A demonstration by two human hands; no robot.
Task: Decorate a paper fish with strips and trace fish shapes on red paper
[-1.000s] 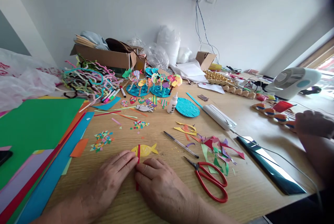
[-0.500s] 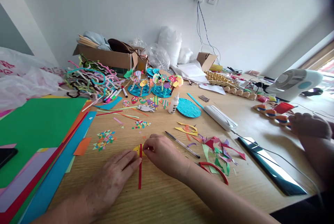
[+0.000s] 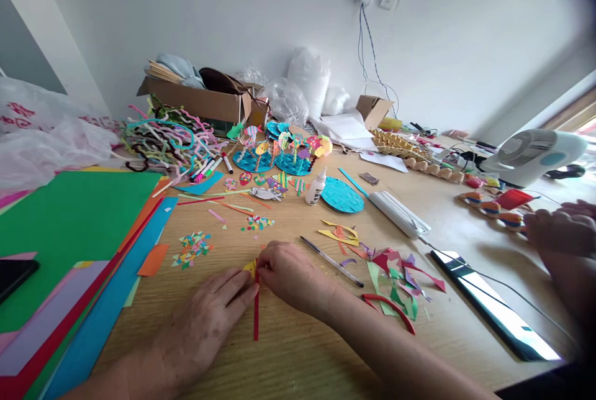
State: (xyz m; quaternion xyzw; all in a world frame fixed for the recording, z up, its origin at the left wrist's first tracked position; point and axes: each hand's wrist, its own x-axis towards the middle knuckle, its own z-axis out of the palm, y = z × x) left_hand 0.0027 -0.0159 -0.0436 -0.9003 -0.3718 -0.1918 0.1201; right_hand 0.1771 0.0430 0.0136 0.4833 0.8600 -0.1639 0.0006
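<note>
- In the head view, your left hand (image 3: pixel 212 307) lies low on the table (image 3: pixel 316 359), its fingers stretched out side by side, their tips against the yellow paper fish (image 3: pixel 250 267).
- Your right hand (image 3: pixel 261 268) meets it from the other side, fingers curled and drawn together at the upper part of the red paper strip (image 3: pixel 256 316); you cannot tell from here whether they pinch the strip, the fish or both.
- The fish is between your hands, mostly hidden, with only a bit of yellow showing beside the strip. The strip's lower end runs bare along the wood towards you.
- Beyond your right hand lies a pen (image 3: pixel 331 261); the red-handled scissors (image 3: pixel 395 308) are partly behind your forearm, beside coloured paper scraps (image 3: pixel 398 272).
- Small paper bits (image 3: pixel 192 249) lie beyond your left hand, with coloured sheets (image 3: pixel 69 232) on the left.
- Farther back stand a glue bottle (image 3: pixel 316 189) and, just beside it, a blue disc (image 3: pixel 343 195).
- At the right edge, another person's hand (image 3: pixel 559 232) is near a white fan (image 3: pixel 535 154).
</note>
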